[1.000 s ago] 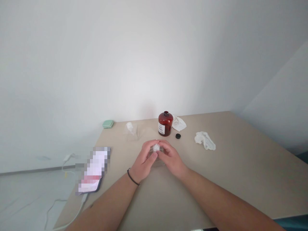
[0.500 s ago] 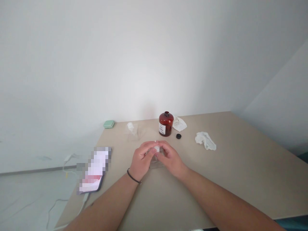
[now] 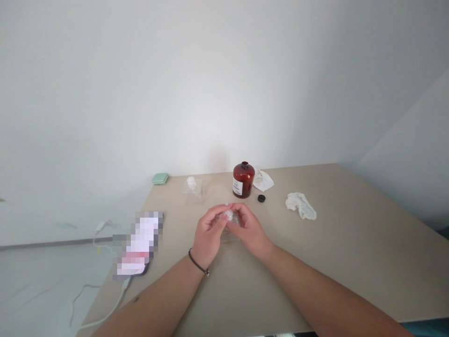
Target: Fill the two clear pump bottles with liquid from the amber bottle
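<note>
My left hand (image 3: 209, 229) and my right hand (image 3: 249, 229) meet over the middle of the table. Both are closed, thumbs and fingertips pressed around a small clear plastic piece with a whitish round top (image 3: 228, 215). Its see-through lower part shows below the fingers, but its exact kind cannot be made out. Beyond my hands a brown glass bottle (image 3: 242, 180) with a white label stands upright, its neck uncovered. A black cap (image 3: 261, 198) lies on the table to the bottle's right.
Crumpled white tissue (image 3: 300, 206) lies at the right, and another paper (image 3: 264, 180) behind the bottle. At back left are a clear plastic packet (image 3: 192, 189) and a green case (image 3: 160, 179). A phone (image 3: 140, 243) with a white cable rests near the table's left edge.
Both hands keep their hold on the clear plastic piece, with the fingers shifting only slightly around its whitish top. The view has moved a little; other objects stay put.
</note>
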The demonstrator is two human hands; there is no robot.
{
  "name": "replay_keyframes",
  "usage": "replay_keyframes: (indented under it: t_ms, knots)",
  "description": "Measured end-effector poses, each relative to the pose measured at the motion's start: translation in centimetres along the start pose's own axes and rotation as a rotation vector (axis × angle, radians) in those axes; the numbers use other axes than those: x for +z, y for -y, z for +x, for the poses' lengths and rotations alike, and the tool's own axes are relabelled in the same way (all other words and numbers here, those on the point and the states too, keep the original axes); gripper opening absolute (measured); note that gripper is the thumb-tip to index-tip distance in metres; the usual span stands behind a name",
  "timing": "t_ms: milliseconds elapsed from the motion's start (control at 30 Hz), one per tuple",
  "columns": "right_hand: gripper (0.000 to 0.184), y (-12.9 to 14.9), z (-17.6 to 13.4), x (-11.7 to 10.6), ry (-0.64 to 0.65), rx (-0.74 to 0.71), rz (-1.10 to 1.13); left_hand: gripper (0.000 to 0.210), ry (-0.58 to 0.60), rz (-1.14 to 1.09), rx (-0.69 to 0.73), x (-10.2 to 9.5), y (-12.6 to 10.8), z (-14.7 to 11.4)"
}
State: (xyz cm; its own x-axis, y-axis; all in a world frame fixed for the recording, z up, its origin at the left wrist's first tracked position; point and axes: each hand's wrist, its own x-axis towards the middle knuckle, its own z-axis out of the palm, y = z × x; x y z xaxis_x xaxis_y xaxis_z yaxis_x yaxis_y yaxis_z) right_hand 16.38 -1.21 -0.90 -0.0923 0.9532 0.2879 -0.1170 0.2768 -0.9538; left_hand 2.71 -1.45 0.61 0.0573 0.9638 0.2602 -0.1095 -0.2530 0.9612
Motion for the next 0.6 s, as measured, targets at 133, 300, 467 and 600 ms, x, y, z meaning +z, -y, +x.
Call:
replay_keyframes:
  t_ms: [133, 300, 467, 600]
  knots:
    - [0.022, 0.71, -0.02, -0.12, 0.031, 0.028, 0.091, 0.025, 0.005, -0.026, -0.013, -0.24, 0.35, 0.35]
    - [0.023, 0.29, 0.15, 0.13, -0.018, 0.014, 0.085, 0.025, 0.017, -0.022, -0.027, -0.45, 0.47, 0.58]
    - [0.024, 0.06, 0.21, 0.31, -0.043, -0.001, 0.052, 0.026, 0.025, -0.019, -0.013, -0.42, 0.48, 0.59]
    - [0.022, 0.31, 0.27, -0.26, 0.005, 0.015, 0.030, 0.025, 0.017, -0.014, -0.017, -0.42, 0.57, 0.59]
